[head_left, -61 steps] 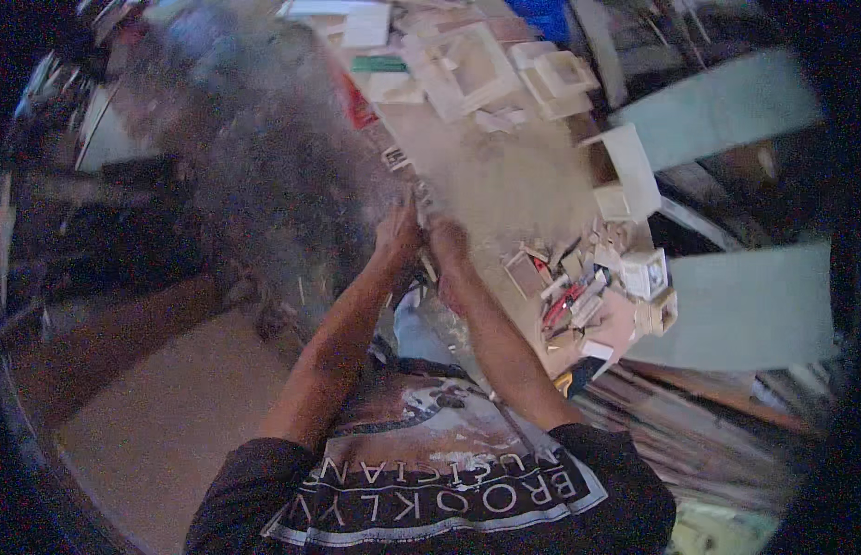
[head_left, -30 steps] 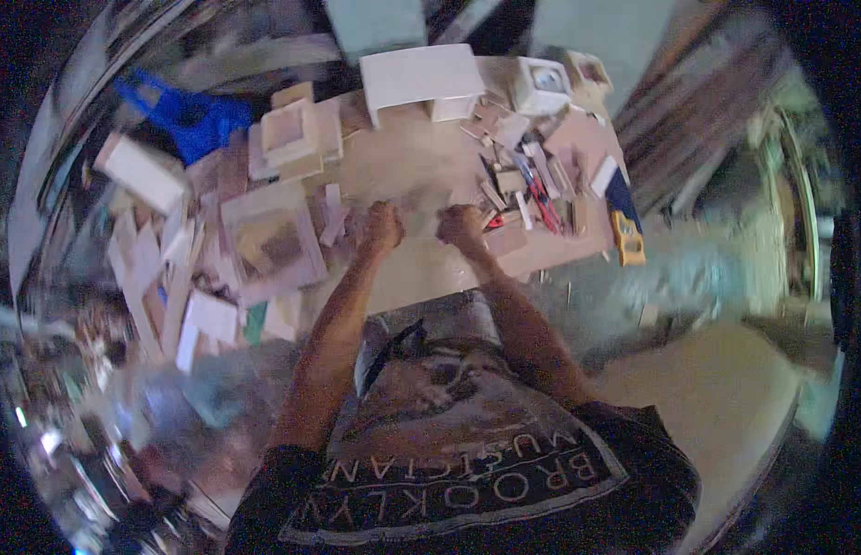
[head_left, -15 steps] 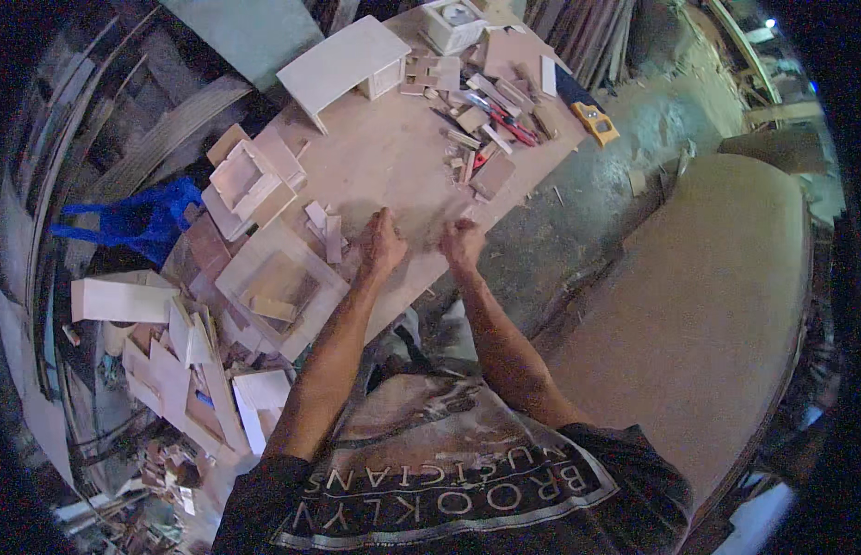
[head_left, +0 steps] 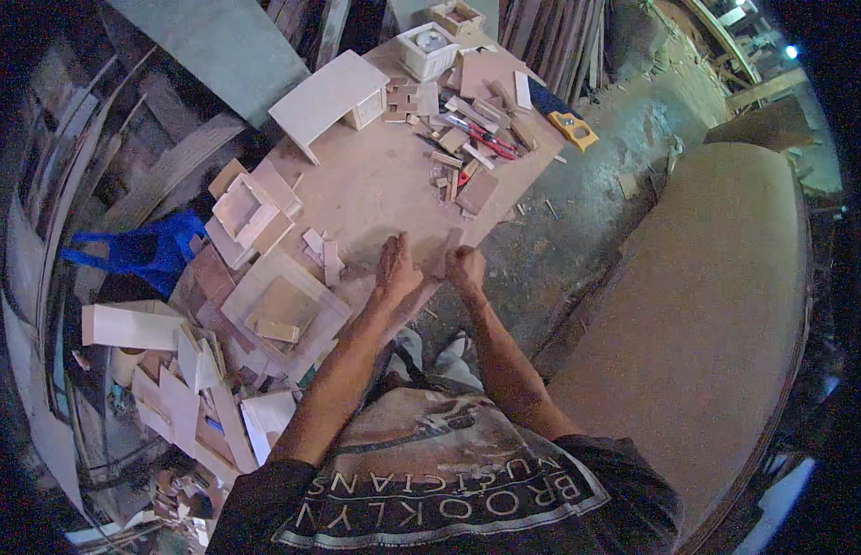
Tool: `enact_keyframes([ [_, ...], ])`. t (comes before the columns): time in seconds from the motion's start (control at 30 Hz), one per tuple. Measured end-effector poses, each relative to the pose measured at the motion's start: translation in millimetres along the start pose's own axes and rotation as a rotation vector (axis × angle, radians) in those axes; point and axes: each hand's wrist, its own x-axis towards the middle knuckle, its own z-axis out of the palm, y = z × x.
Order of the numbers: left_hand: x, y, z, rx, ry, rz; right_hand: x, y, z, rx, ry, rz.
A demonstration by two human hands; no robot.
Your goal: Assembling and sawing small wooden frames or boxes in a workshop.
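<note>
My left hand [head_left: 398, 268] is closed above the near edge of the wooden worktable [head_left: 375, 180]. Whatever its fingers hold, if anything, is too small to make out. Close beside it, my right hand [head_left: 464, 268] grips a small flat strip of wood [head_left: 452, 242] that sticks up past the fingers. A few thin wood offcuts [head_left: 331, 263] lie on the table to the left of my left hand. Beyond my right hand is a heap of small wood blocks [head_left: 477, 191] with red-handled tools [head_left: 490, 141] among them.
A small desk-shaped wooden piece [head_left: 330, 97] and a carved box [head_left: 426, 51] stand at the far side. A yellow-handled saw [head_left: 575, 131] overhangs the right edge. Box frames [head_left: 245, 211] fill the left side. A large brown board [head_left: 689, 314] lies to the right.
The view has shifted, and both hands now appear lower in it, nearer the table's front edge. The wood strip in my right hand now shows plainly.
</note>
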Motion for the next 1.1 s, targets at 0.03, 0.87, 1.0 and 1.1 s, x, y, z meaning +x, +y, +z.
enact_keyframes([
  [0.03,6.8,1.1,-2.9,0.005,0.008,0.018,-1.9,0.3,-7.2,0.093,0.015,0.153],
  [0.87,25.7,-30.8,-36.3,-0.116,-0.047,-0.231,66.6,-79.0,-4.2,-0.269,-0.015,-0.573],
  [1.0,37.2,-28.4,-29.3,-0.177,-0.032,-0.182,94.3,-74.7,22.0,-0.317,-0.191,-0.385],
  [1.1,40.9,-24.2,-24.8,-0.182,0.016,-0.153,107.3,-63.5,37.5,-0.049,-0.117,-0.229],
])
